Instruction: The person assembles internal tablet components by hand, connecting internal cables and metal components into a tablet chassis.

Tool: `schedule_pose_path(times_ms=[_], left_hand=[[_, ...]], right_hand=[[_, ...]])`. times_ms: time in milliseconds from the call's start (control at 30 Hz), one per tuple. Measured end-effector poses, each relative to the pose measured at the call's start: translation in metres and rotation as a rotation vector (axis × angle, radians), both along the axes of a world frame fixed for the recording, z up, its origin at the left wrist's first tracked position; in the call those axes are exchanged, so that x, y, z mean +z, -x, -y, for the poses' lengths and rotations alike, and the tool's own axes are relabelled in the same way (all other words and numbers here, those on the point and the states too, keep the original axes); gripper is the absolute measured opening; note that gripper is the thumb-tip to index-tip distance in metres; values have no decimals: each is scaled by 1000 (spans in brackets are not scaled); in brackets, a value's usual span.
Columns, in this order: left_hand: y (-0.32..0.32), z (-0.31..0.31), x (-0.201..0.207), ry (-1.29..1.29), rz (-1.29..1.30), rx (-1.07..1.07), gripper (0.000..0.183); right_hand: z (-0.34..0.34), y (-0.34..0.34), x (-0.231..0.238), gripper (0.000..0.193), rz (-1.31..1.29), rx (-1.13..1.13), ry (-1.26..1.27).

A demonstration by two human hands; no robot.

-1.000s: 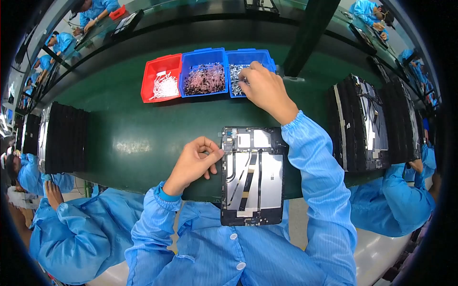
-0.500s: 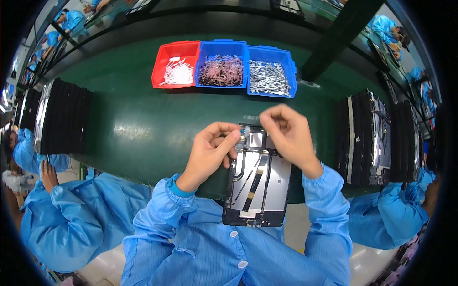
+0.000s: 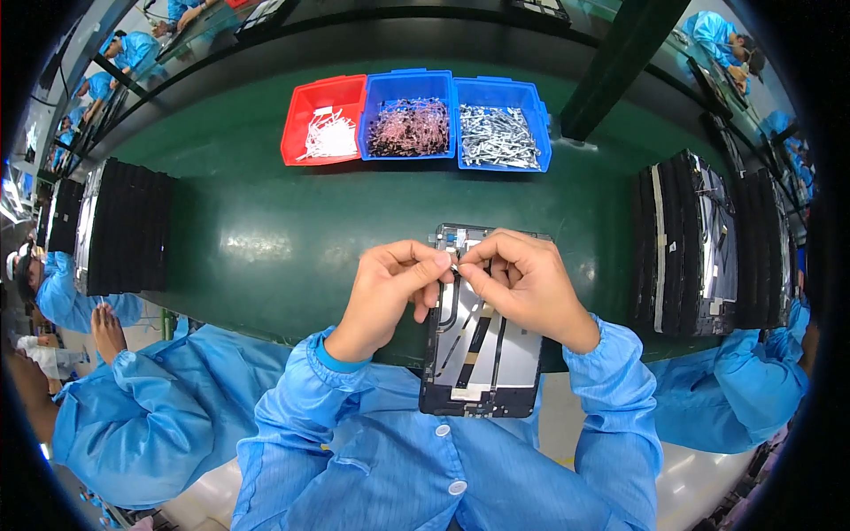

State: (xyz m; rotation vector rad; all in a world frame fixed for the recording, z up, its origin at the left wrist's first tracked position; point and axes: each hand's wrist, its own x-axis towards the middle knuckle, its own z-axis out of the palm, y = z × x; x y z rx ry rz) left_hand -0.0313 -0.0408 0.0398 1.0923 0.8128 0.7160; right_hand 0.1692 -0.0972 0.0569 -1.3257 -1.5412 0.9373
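An opened tablet (image 3: 522, 358), its silver inner plate and dark flex cables showing, lies in front of me and reaches over the table's near edge. My left hand (image 3: 387, 288) is closed in a pinch at its upper left. Thumb and forefinger of my right hand (image 3: 536, 288) are pinched together beside the left fingertips, over the tablet's upper part. A tiny pale piece seems to sit between the two sets of fingertips, too small to name. My right hand hides the upper right of the tablet.
A red bin (image 3: 297, 133) of white strips and blue bins (image 3: 410, 84) of small parts stand at the back. Stacks of dark tablets rise at left (image 3: 128, 230) and right (image 3: 677, 257). A green post (image 3: 620, 62) stands at back right; co-workers sit on both sides.
My right hand has come down and left from above the tablet's top edge, meeting the left fingertips in a pinch. The left hand stays almost in place.
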Motion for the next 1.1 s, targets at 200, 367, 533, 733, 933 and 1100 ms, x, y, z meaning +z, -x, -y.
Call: schedule_pose_path(times_ms=[200,367,533,733,933,1100], left_hand=[[5,-3,4,465,161,-90,18],[5,-11,11,254,85,-23,19],[12,-94,14,-476,-215,635,23],[41,-129,-3,-1307,-1033,660,20],[32,-21,0,-451,-725,-77,42],[31,31,6,-454,-621,-359,70]], right_hand=[[6,5,0,12,366,6,-370],[8,8,2,14,292,-37,-490],[17,-4,-5,5,-241,-91,-248],[36,-9,-14,5,-422,-145,-72],[54,-27,-37,6,-552,-248,58],[60,-19,-53,5,-595,-405,-12]])
